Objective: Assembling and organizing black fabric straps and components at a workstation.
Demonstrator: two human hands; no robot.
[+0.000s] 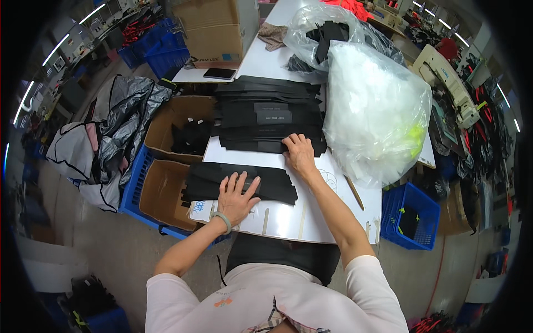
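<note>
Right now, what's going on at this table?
A person is sorting black fabric strips on a white table. The left hand lies flat on a small pile of black strips near the table's front edge. The right hand rests on the near edge of a larger stack of black strips farther back. A big clear plastic bag sits to the right.

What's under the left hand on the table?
The left hand lies flat on a low stack of black fabric strips, which rests on the white table. The strips beneath the palm and the tabletop under the stack are covered.
</note>
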